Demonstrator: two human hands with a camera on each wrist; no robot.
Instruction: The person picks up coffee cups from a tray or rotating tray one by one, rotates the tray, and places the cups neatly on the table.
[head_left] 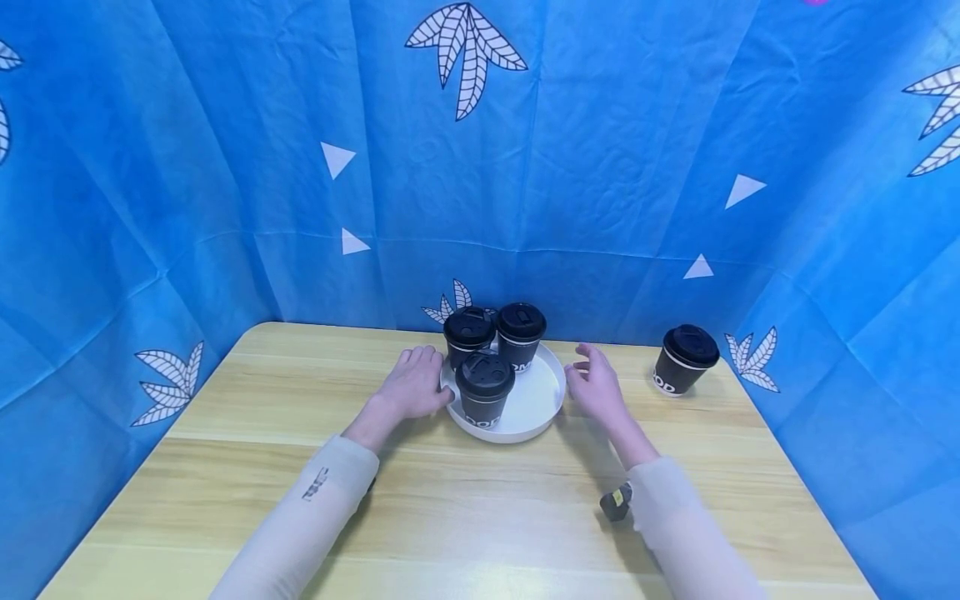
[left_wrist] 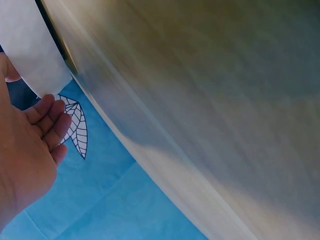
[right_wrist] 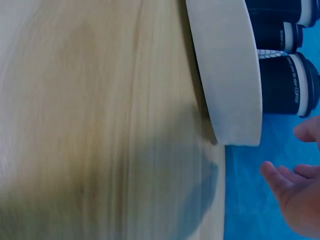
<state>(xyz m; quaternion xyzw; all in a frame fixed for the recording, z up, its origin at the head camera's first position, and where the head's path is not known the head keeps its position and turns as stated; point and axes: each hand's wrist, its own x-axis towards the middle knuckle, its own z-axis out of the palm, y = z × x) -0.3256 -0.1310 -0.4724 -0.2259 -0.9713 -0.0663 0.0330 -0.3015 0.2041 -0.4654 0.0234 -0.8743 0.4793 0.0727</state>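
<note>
A round white tray (head_left: 536, 402) with a low rim stands toward the back of the table. On it stand three black paper cups with black lids: a front cup (head_left: 483, 404), a back left cup (head_left: 468, 332) and a back right cup (head_left: 521, 332). My left hand (head_left: 411, 385) is at the tray's left side, fingers loosely bent with the fingertips right at the rim and the thumb near the front cup. Beside the right rim, my right hand (head_left: 597, 387) is held with relaxed, spread fingers. The right wrist view shows a gap between those fingers (right_wrist: 274, 179) and the tray wall (right_wrist: 230, 75).
Another black lidded cup (head_left: 678, 367) stands at the table's back right, to the right of my right hand. The wooden table (head_left: 480, 517) ends close behind the tray, where a blue curtain (head_left: 600, 167) hangs. A small dark device (head_left: 617, 502) is at my right cuff.
</note>
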